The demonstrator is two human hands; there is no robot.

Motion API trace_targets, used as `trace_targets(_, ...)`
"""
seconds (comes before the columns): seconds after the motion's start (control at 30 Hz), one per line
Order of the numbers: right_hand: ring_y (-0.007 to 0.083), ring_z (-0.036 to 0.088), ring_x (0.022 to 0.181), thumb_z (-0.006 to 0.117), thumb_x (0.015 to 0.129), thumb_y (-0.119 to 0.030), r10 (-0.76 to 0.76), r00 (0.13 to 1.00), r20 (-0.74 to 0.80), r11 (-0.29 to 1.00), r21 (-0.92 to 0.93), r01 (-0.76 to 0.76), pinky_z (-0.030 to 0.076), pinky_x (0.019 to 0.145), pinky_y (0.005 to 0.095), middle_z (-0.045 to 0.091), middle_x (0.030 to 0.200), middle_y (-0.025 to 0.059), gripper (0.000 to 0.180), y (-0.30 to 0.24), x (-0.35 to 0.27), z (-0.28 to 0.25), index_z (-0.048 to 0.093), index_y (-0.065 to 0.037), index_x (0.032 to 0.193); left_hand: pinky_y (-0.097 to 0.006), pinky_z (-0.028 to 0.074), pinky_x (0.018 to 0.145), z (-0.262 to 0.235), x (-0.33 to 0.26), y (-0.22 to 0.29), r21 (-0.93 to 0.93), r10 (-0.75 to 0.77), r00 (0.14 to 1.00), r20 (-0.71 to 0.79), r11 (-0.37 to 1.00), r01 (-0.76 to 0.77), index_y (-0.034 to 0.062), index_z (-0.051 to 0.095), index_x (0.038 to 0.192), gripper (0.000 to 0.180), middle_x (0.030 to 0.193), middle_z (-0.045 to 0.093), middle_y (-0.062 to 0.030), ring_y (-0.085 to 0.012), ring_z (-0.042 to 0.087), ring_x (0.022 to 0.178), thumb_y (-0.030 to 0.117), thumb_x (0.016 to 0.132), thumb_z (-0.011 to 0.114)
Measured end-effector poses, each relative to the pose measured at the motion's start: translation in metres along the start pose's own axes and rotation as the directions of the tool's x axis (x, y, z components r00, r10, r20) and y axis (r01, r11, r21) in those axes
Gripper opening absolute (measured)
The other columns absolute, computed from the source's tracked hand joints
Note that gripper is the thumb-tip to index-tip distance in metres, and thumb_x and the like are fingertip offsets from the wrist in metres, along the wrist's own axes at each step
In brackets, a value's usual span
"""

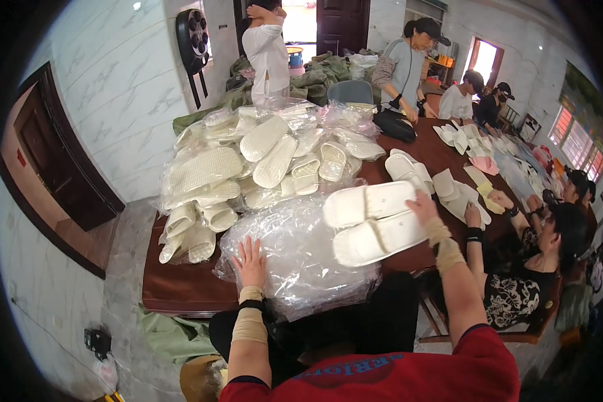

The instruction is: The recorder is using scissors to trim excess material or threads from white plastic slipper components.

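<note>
The right hand (423,206) has its fingers (414,199) clamped over the end of a pair of white slippers (374,221), which lie one beside the other, soles up, just above the bench (181,285). The left hand (249,262) lies flat, fingers apart, pressing on a heap of clear plastic bags (301,258) just left of the pair, gripping nothing.

The step in hand looks like bagging: the pair is gathered and lifted while the other hand steadies the bags. The next move probably calls for the left fingers to pinch up a single bag and part its mouth, with the pair kept stacked square so it slides in.

Beyond the pair, toward the far wall, a big pile of bagged white slippers (248,167) fills the bench; right of the pair, more loose slippers (449,187) lie where a seated person's hand (473,216) works close by. The near edge of the bench runs just under the bag heap, so slippery plastic could slide off toward the floor. Open room is scant: a strip of bare wood left of the heap, and the space directly above the bags.
</note>
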State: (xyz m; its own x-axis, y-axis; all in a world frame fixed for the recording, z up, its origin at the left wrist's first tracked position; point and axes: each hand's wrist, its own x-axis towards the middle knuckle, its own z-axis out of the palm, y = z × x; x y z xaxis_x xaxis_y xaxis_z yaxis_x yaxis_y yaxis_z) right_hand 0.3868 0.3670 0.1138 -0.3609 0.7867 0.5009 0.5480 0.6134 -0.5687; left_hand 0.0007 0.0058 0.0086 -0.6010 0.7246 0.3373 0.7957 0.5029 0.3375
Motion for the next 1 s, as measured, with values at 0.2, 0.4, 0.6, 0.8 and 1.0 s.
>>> trace_targets(0.2,0.0138,0.054,0.071,0.064,0.085,-0.023,0.106,0.991,-0.078,0.988,0.122,-0.096,0.045,0.065,0.0302,0.058,0.079,0.0059,0.03,-0.087,0.022,-0.089,0.054,-0.002,0.103,-0.062,0.013,0.108,-0.002,-0.003,-0.005,0.021,-0.013,1.0,-0.016,1.0,0.013,0.0248,0.031,0.144,0.061,0.154,0.018,-0.0011,-0.03,0.014,0.142,0.022,0.088,0.056)
trace_targets(0.4,0.0091,0.052,0.076,0.061,0.088,-0.017,0.063,0.997,-0.039,0.689,0.724,-0.016,0.045,0.068,0.0256,0.059,0.086,0.0007,0.022,-0.158,0.013,-0.041,0.055,-0.002,0.103,-0.063,0.015,0.107,0.005,-0.01,-0.009,0.042,-0.001,1.0,-0.021,0.999,0.002,0.0248,0.03,0.144,0.062,0.154,0.019,-0.001,-0.0308,0.015,0.142,0.023,0.087,0.055)
trace_targets(0.6,0.0218,0.059,0.084,0.061,0.086,-0.019,0.021,0.966,0.258,0.802,0.572,-0.17,0.048,0.078,0.0335,0.061,0.094,0.0152,0.031,-0.151,-0.03,0.108,0.051,-0.001,0.108,-0.064,0.015,0.107,0.025,-0.005,-0.031,-0.219,0.041,0.998,-0.041,0.974,-0.049,0.0211,0.031,0.143,0.063,0.154,0.018,-0.001,-0.0306,0.014,0.142,0.026,0.086,0.056)
trace_targets(0.8,0.0438,0.05,0.109,0.06,0.082,-0.018,0.112,0.896,0.429,0.993,-0.091,-0.08,0.041,0.093,0.0468,0.05,0.123,0.0248,0.062,-0.124,-0.077,0.14,0.031,-0.009,0.136,-0.064,0.014,0.107,0.018,0.009,-0.018,0.044,-0.028,0.999,0.023,0.999,0.027,0.0221,0.032,0.143,0.063,0.155,0.015,0.0001,-0.0295,0.012,0.142,0.027,0.085,0.058)
trace_targets(1.0,0.0385,0.034,0.128,0.067,0.078,-0.032,-0.368,0.648,0.667,0.902,0.087,0.423,0.034,0.104,0.0425,0.035,0.14,0.0193,0.065,-0.136,-0.098,0.118,0.042,-0.015,0.136,-0.066,0.011,0.107,0.007,0.002,-0.024,0.016,-0.05,0.994,0.095,0.999,0.049,0.0242,0.03,0.143,0.066,0.155,0.013,0.0011,-0.0286,0.009,0.143,0.018,0.084,0.06)
